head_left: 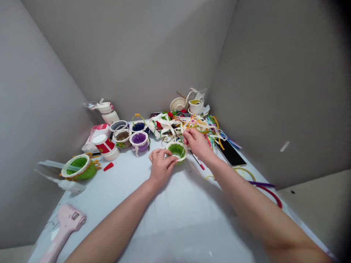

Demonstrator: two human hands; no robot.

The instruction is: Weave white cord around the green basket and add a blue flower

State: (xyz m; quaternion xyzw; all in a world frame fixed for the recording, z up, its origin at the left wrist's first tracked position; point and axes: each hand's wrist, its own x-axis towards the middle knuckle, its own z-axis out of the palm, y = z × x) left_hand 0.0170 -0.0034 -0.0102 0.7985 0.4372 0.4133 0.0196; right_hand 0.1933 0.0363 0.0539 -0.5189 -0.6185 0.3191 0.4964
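Observation:
A small green cup-shaped basket [177,150] with a white trimmed rim stands on the table in front of me. My left hand [161,162] grips its near left rim, thumb toward the inside. Just above the basket's right side, my right hand [196,140] is closed in a pinch. White lace ribbon [167,124] lies in a tangle behind its fingertips, and I cannot make out what the pinch holds. Beneath the right wrist, a pen with a red end [199,163] lies on the table.
Several trimmed cups, one of them purple [139,140], stand back left beside a red-and-white container [104,144]. A larger green basket [82,168] and a pink glue gun [65,226] are at left. At right lie a black phone [233,155] and a purple stick [261,184]. Grey walls enclose the table.

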